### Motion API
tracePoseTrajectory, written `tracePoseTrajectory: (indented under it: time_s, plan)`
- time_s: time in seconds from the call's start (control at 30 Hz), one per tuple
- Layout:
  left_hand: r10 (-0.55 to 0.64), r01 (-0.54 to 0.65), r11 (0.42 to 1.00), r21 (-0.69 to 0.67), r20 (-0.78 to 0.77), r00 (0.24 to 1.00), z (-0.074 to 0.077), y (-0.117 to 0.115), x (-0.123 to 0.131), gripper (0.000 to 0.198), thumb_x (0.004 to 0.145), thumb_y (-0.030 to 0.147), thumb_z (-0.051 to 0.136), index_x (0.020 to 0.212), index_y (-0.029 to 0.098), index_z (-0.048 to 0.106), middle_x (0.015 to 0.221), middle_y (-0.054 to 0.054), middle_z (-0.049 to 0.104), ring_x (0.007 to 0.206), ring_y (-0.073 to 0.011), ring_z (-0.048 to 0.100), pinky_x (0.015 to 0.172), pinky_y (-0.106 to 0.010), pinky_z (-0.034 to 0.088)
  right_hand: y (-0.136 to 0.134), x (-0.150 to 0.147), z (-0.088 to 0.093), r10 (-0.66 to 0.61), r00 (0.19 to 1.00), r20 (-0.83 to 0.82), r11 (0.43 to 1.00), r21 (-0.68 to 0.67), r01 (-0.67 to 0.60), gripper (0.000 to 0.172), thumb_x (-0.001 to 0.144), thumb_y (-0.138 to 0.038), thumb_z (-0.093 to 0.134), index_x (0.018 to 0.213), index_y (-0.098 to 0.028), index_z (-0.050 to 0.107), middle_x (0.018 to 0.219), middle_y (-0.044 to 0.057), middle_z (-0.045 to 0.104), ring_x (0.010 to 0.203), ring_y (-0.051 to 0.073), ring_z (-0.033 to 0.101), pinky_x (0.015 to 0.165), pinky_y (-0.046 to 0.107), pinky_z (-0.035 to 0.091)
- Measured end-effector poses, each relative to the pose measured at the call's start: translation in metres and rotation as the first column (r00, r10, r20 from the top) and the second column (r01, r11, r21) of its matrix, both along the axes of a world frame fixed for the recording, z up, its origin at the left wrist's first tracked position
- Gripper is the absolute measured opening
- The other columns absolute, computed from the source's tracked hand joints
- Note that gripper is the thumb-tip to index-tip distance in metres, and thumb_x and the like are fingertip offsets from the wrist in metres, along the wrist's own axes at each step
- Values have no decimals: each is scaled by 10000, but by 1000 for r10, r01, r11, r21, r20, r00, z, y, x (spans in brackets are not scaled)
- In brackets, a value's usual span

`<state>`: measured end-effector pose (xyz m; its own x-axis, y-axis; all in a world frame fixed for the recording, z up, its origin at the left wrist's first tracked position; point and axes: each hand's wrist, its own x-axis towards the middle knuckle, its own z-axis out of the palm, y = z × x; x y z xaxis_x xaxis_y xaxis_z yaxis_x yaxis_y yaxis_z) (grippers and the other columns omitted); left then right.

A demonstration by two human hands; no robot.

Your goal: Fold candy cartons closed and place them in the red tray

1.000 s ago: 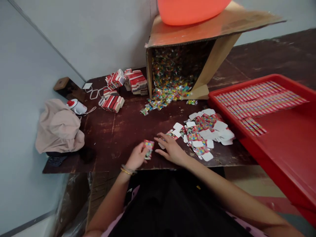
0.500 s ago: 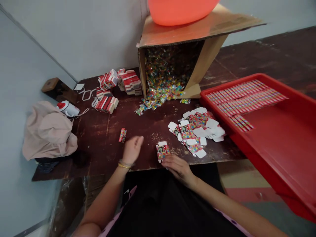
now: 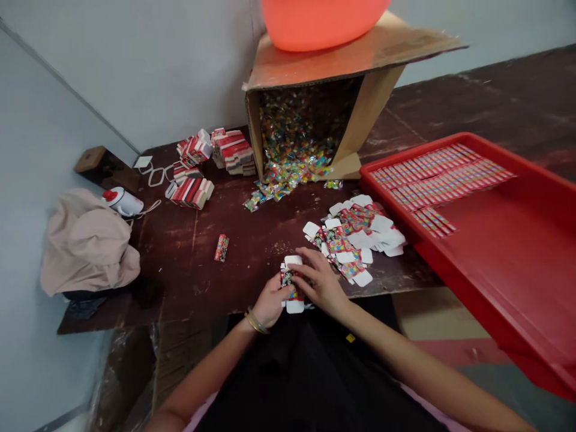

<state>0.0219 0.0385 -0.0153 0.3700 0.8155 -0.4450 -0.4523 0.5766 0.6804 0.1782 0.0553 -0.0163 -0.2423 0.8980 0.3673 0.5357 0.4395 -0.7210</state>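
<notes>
Scuffed dark-brown table (image 3: pixel 180 240); pale far wall (image 3: pixel 180 66). Left hand (image 3: pixel 270 302) grips an open-flapped printed carton (image 3: pixel 287 278); right hand (image 3: pixel 322 282) touches it, grip unclear. Carton print too small to read.

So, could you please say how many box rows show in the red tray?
3: a long far row, a long middle row and a short near row.

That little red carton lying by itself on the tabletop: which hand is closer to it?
Left. The left hand is right of the carton and closer to the person's body; the right hand is farther right.
</notes>
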Motion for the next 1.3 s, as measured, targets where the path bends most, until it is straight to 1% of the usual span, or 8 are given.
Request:
tracePoseTrajectory:
  time_s: [0.13,0.3,0.5,0.7,0.83,1.0,1.1,1.3]
  plan:
    - [-77,76,990,-122,-8,997,6,-1,2,454,561,144,720,990,171,576,756,6,640,629,-120,596,652,-251,467,-3,-10,6,118,993,-16,983,-142,-120,117,855,-313,631,842,-208,680,1364,94,466,1241,289,418,1013,499,351]
    - [-128,122,989,-84,-76,989,12,6,-7,395,542,138,742,903,152,582,689,12,616,566,-99,567,574,-215,447,15,0,23,353,935,28,869,-381,-317,168,861,-366,623,903,-215,685,1313,107,527,1266,306,403,1016,541,309]
    - [-464,464,886,13,59,884,17,11,-23,383,652,325,757,927,93,626,768,-89,662,639,-174,642,607,-269,486,36,10,49,486,806,-337,683,-428,-591,234,914,-375,544,875,-178,664,1401,82,413,1316,232,378,1035,361,364]
    - [-305,321,946,49,-207,930,12,6,-2,404,608,454,778,720,114,591,549,-29,614,479,-129,572,520,-236,440,33,17,52,482,812,-331,681,-441,-584,220,891,-383,583,849,-185,669,1326,79,473,1298,236,387,1041,359,342]
    - [-254,301,951,76,-368,894,7,8,5,460,568,523,776,613,125,548,509,1,555,447,-110,519,496,-238,417,33,26,45,488,806,-335,666,-454,-592,215,883,-381,596,860,-184,680,1152,72,578,1131,225,522,947,321,407]
    - [-83,266,912,312,-494,865,8,9,-4,370,773,468,637,907,126,591,820,-40,635,737,-147,585,694,-259,465,23,31,41,335,890,-309,756,-477,-449,233,930,-364,515,898,-165,633,887,43,614,843,179,574,794,282,453]
    - [-51,204,915,348,-402,914,12,3,-4,534,749,353,701,1190,187,452,1043,-70,633,897,-173,606,781,-275,480,9,35,42,298,888,-351,731,-514,-448,185,932,-334,508,938,-177,605,932,38,614,883,183,573,832,294,454]
    - [20,113,911,396,-317,948,1,-11,3,698,658,275,792,1218,225,378,881,-15,664,739,-147,631,680,-244,497,-30,25,32,-151,809,-569,792,-560,-245,343,892,-301,568,1179,-260,385,999,24,596,918,164,600,787,273,491]
